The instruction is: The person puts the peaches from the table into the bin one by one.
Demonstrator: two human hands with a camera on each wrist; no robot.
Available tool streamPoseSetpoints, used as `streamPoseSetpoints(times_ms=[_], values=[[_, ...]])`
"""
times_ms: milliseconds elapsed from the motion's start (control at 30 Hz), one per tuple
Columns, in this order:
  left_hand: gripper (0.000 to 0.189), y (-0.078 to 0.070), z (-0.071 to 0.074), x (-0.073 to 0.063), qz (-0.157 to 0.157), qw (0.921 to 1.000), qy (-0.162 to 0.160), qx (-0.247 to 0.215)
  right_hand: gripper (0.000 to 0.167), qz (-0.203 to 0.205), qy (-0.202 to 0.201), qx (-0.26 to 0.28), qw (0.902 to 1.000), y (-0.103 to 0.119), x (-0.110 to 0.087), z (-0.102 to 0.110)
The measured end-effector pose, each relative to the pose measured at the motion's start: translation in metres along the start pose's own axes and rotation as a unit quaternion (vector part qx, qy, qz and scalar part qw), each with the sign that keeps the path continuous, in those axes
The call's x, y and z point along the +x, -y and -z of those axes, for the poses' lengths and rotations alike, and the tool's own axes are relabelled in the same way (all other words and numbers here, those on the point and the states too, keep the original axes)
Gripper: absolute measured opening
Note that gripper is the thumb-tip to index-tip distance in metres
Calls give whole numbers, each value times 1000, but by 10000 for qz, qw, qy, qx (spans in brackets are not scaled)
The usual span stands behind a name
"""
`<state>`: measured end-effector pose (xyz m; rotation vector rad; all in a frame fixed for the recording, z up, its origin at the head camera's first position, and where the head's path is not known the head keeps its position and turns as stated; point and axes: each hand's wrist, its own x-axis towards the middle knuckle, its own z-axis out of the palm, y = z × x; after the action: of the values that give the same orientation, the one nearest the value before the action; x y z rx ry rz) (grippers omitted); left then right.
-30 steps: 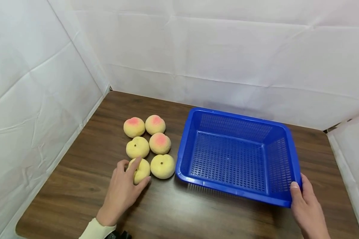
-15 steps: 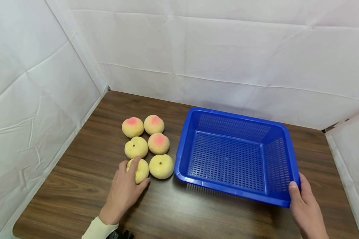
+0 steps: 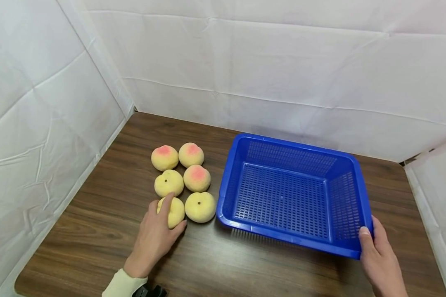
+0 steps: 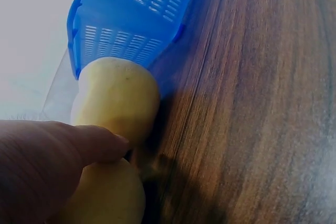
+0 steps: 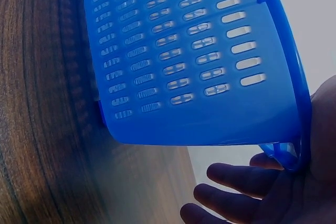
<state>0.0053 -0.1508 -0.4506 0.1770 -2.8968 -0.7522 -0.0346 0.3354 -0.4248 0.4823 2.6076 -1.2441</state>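
My left hand point(image 3: 154, 235) grips the nearest left peach point(image 3: 176, 212) on the table, fingers over its far side and thumb at its right. That yellow peach point(image 4: 110, 195) shows under the thumb point(image 4: 100, 142) in the left wrist view. Just right of it sits another yellow peach point(image 3: 200, 207), beside the basket. At the right, my right hand point(image 3: 383, 258) holds the near right corner of a blue plastic basket point(image 3: 282, 235), thumb over the rim. The right wrist view shows its fingers point(image 5: 241, 179) spread below the basket's rim point(image 5: 296, 77).
Behind the held peach lie a yellow peach point(image 3: 169, 183) and three pink-topped peaches, one a blushed peach point(image 3: 197, 178). White sheeting point(image 3: 275, 62) walls the brown wooden table point(image 3: 107, 206) at the back and sides. A black strap point(image 3: 148, 291) shows by the left cuff.
The head view has shifted very slightly. My left hand stays on the same peach, its thumb a touch closer round it, and my right hand stays on the basket corner.
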Motion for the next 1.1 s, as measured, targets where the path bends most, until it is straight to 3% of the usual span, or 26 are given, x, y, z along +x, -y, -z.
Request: streamPoseSetpoints(times_ms=[300,800,1100], values=[[76,0,-1,3,68,9998,165,25,64,-48,-34,-97,9999,1,-3,1],[72,1,1,6,42,9999,71,134,64,54,-35,22,10000,-4,3,1],[71,1,2,5,3,9999,62,123,65,-121,26,-11,9999,0,2,1]])
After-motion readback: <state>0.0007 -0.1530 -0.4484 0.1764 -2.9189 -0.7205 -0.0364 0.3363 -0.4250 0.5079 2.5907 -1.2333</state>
